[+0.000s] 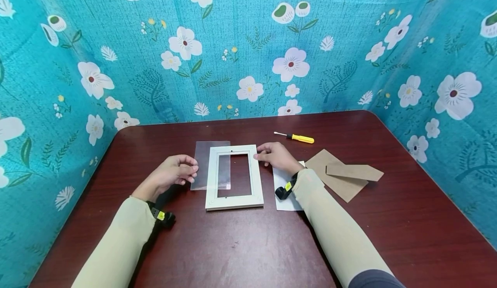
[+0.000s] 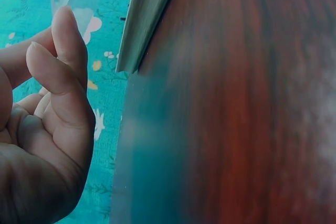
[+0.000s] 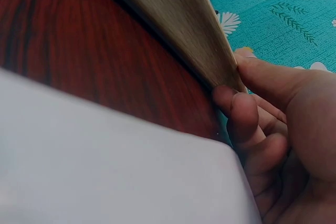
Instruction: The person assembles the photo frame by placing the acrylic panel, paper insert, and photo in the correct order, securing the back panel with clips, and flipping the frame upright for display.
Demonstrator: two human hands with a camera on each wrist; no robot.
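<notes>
A white picture frame (image 1: 212, 180) lies in the middle of the table, its opening showing dark wood. My left hand (image 1: 179, 170), at the frame's left, pinches a clear plastic sheet (image 1: 199, 160) by its left edge between thumb and fingers. The sheet overlaps the frame's left side and part of its opening in the head view, with a small label (image 1: 228, 186) at its lower right corner. On the other side, my right hand (image 1: 277, 156) grips the frame's right edge near the top corner. In the right wrist view its thumb (image 3: 262, 77) lies against the frame's edge (image 3: 173, 19).
White paper (image 1: 288, 205) lies partly under my right wrist. Right of it is a brown backing board (image 1: 341, 184) with a stand strip (image 1: 355, 172) across it. A yellow-handled screwdriver (image 1: 303, 139) lies further back. Floral cloth (image 1: 240, 55) hangs behind the table.
</notes>
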